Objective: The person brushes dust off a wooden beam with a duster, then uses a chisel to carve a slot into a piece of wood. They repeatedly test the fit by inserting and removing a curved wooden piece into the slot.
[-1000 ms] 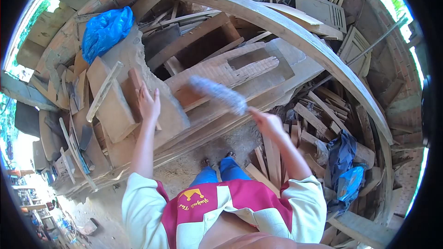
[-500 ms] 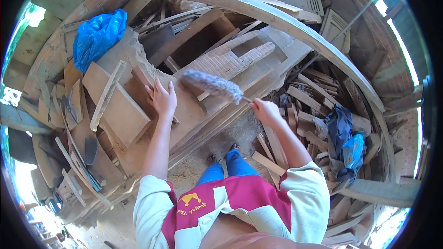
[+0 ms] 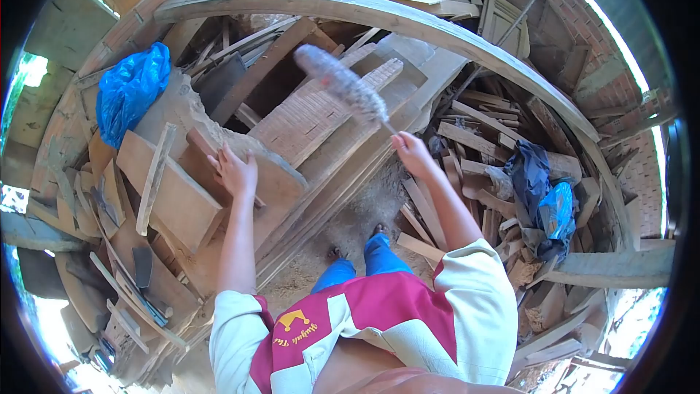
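My right hand (image 3: 413,154) is closed around the thin handle of a fluffy grey duster (image 3: 343,86). The duster's head points up and left, blurred by motion, over a rough wooden slab (image 3: 328,113) with a notch cut in it. My left hand (image 3: 236,175) lies with fingers spread on a narrow reddish-brown plank (image 3: 206,147). Under that plank is a wide board (image 3: 273,175) with a ragged edge. Just left of this hand, a thick pale panel (image 3: 164,190) leans with a thin strip of wood (image 3: 157,179) across it.
A long curved beam (image 3: 350,6) arches over the far side of the pile. A blue plastic bag (image 3: 131,91) sits at the left. Loose offcuts (image 3: 474,138) and a dark plastic bag (image 3: 526,175) lie on the right. Dusty floor (image 3: 364,211) shows around my feet.
The duster has swung up and away from the ragged-edged board, now over the notched slab. My left hand stays on the plank. The view has shifted slightly.
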Demonstrator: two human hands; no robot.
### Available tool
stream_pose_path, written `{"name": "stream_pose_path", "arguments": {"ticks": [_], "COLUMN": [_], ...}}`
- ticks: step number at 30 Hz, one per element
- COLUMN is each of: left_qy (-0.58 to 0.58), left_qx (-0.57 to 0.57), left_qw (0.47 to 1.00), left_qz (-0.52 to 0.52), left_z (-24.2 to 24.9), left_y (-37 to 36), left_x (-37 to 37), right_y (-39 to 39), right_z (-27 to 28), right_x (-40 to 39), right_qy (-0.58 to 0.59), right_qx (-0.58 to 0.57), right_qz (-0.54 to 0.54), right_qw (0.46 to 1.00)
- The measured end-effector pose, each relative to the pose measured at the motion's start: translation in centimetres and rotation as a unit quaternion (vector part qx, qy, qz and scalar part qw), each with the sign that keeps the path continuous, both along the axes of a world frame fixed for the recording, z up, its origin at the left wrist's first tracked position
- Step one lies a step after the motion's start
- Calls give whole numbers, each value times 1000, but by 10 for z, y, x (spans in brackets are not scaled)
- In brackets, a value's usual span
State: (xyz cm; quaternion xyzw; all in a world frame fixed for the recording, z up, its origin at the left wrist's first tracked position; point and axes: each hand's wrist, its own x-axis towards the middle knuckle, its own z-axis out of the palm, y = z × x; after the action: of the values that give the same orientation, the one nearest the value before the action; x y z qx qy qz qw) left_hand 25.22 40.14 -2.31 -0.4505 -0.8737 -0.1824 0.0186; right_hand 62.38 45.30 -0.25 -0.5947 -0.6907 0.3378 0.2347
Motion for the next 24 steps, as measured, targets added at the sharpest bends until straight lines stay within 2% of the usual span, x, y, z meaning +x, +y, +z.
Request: {"name": "stream_pose_path", "arguments": {"ticks": [2, 6, 13, 15, 18, 19, 21, 22, 24], "left_qy": [6, 30, 56, 62, 51, 46, 50, 53, 56], "left_qx": [-4, 7, 13, 4, -22, -23, -26, -17, -14], "left_qw": [1000, 1000, 998, 998, 998, 998, 998, 998, 998], "left_qz": [4, 7, 23, 15, 30, 30, 34, 32, 36], "left_z": [-1, -6, -3, -1, 9, 9, 6, 4, 2], "left_y": [1, 2, 4, 4, 5, 5, 6, 7, 5], "left_x": [0, -4, -1, 3, 12, 12, 8, 6, 8], "right_y": [-2, 21, 56, 53, 50, 56, 72, 80, 93], "right_z": [1, -3, 10, 9, 0, -4, -16, -9, -6], "right_x": [0, 42, 91, 85, 83, 91, 108, 119, 146], "right_qy": [-116, -149, -129, -51, -71, -70, -123, -144, -128], "right_qx": [10, 23, 15, -9, 34, 32, 44, 19, 33], "right_qz": [54, 14, 48, 2, 114, 117, 90, 34, 1], "right_qw": [992, 988, 990, 999, 990, 990, 987, 989, 991]}}
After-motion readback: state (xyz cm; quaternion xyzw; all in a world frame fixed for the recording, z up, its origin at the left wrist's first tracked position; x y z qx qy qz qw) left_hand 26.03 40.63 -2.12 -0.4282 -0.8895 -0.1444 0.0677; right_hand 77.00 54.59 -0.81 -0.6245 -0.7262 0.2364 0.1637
